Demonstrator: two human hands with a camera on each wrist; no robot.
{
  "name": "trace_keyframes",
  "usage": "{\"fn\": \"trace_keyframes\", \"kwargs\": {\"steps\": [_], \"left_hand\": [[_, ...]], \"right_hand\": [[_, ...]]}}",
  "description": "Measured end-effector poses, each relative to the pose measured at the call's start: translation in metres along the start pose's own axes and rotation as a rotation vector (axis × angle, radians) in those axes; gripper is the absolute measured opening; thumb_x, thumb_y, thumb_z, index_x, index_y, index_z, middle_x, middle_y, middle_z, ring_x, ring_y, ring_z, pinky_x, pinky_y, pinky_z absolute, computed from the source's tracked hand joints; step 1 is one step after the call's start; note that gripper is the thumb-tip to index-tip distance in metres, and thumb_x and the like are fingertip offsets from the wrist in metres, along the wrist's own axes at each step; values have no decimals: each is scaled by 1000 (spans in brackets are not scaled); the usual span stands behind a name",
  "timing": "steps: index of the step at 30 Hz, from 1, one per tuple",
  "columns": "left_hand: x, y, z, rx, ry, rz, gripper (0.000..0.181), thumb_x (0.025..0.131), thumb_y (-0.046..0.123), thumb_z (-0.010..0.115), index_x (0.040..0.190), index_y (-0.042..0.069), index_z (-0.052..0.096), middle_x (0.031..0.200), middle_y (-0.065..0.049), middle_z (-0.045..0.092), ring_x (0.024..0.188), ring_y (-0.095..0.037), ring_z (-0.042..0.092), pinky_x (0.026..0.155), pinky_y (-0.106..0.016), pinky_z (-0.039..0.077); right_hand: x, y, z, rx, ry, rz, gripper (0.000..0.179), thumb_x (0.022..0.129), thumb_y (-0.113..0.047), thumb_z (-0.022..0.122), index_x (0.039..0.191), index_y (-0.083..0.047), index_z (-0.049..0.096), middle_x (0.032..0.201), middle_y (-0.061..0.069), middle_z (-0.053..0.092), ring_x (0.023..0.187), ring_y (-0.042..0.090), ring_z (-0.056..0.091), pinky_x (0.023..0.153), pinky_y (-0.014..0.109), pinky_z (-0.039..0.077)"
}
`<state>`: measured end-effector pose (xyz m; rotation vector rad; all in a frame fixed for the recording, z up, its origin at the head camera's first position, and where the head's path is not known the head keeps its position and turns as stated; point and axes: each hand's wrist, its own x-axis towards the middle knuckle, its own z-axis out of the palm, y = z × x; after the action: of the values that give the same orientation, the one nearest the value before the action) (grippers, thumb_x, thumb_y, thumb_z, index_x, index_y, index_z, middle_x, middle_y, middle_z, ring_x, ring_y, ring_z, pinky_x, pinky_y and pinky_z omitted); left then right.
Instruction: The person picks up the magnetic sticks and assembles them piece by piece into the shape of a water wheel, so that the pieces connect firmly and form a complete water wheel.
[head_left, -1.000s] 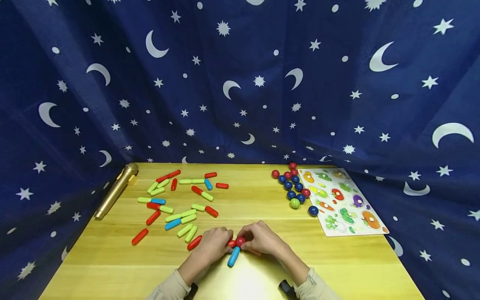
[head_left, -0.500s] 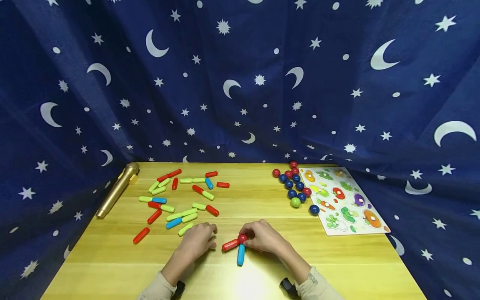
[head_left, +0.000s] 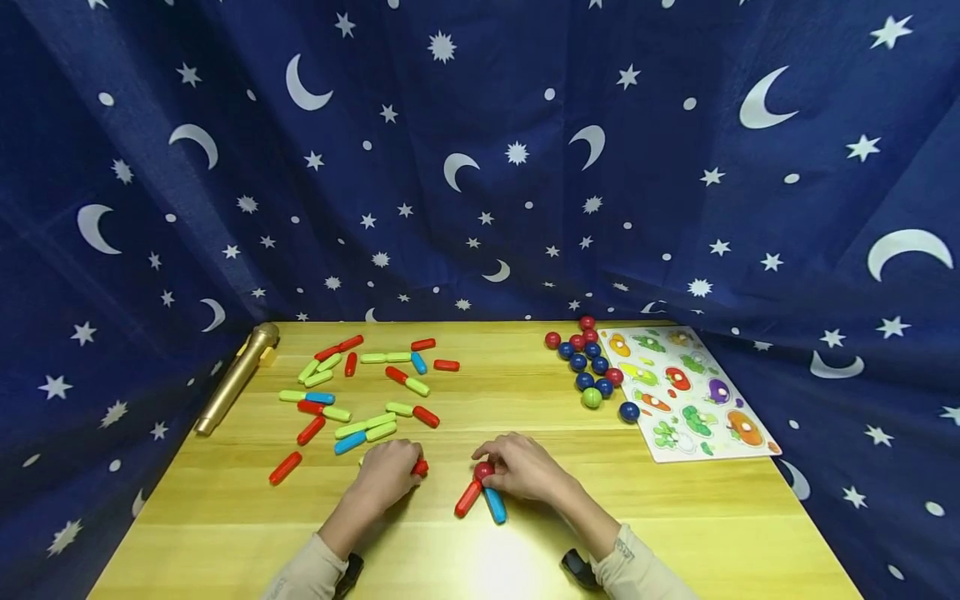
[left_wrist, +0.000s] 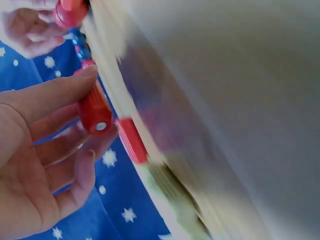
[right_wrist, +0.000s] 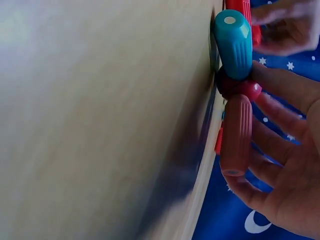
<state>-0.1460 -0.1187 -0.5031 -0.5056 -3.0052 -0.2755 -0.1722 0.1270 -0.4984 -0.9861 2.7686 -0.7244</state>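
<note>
My left hand pinches a red magnetic stick between thumb and fingers, a round metal disc showing on its end. To its right, my right hand holds a red ball in its fingertips, close over the table. A red stick and a blue stick fan out from the ball towards the person. The right wrist view shows another red stick against the ball, by the curled fingers; the hand hides it in the head view.
Several red, green and blue sticks lie scattered on the table at left. Red and blue balls and one green ball cluster at back right, beside a vegetable puzzle board. A gold toy microphone lies far left.
The left hand let go of the red stick on the ball, moved left and picked up another red stick. The ball assembly has turned slightly in the right hand.
</note>
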Motion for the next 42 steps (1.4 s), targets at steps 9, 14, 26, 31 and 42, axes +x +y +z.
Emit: {"fn": "trace_keyframes", "kwargs": {"steps": [9, 14, 26, 31, 42], "left_hand": [[17, 26, 6, 22, 17, 222, 15, 71, 23, 86, 78, 17, 73, 71, 5, 62, 64, -13, 62, 57, -29, 49], [20, 31, 13, 39, 20, 269, 17, 70, 23, 86, 71, 18, 70, 67, 7, 60, 59, -8, 56, 53, -25, 44], [30, 25, 12, -160, -192, 245, 26, 75, 35, 82, 90, 16, 75, 74, 11, 65, 64, 0, 51, 55, -21, 41], [59, -4, 5, -150, -97, 141, 22, 79, 22, 80, 99, 15, 73, 83, 2, 67, 71, -11, 62, 59, -29, 49], [94, -42, 13, 11, -121, 23, 25, 72, 13, 85, 85, 21, 66, 83, -2, 57, 74, -22, 60, 56, -37, 49]], "right_hand": [[1, -3, 4, 35, 6, 54, 17, 79, -23, 79, 91, -17, 68, 85, -6, 70, 84, 12, 59, 76, 28, 46], [2, -6, 5, 35, 5, 43, 17, 80, -23, 79, 93, -17, 70, 85, -5, 70, 84, 11, 59, 78, 28, 47], [-3, -6, 2, 30, -2, 57, 24, 78, -33, 81, 93, -18, 71, 82, -5, 66, 79, 9, 53, 70, 23, 42], [-5, -4, 0, -51, 34, 22, 22, 79, -31, 80, 95, -19, 71, 83, -5, 67, 83, 9, 55, 71, 25, 45], [-7, -2, 1, -152, 127, -75, 18, 77, -30, 81, 93, -21, 78, 98, -3, 67, 92, 13, 50, 81, 31, 43]]}}
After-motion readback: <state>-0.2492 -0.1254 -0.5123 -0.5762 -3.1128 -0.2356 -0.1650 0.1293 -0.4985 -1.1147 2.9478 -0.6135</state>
